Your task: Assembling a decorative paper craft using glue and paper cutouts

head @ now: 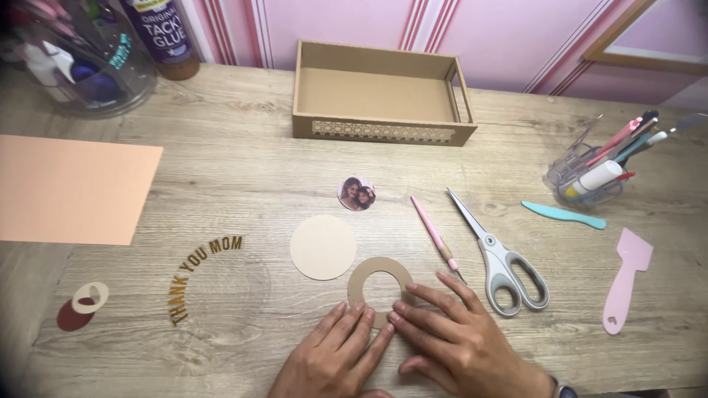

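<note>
My left hand [335, 354] lies flat on the wooden table [243, 169], its fingertips touching the lower edge of a brown cardboard ring [365, 276]. Beside it, my right hand [453, 332] rests with fingers spread, pressing on the ring's lower right edge. A beige paper circle [322, 247] lies just left of the ring. Above it sits a small round photo cutout [357, 194]. Neither hand grips anything.
A pink craft knife [435, 236] and grey scissors [501, 258] lie right of the ring. Farther right are a pink scraper [625, 284], a teal tool [564, 215] and a pen holder [590, 173]. A cardboard tray [380, 129], glue bottle [166, 37], peach paper [70, 188] and gold arched lettering [199, 273] are also here.
</note>
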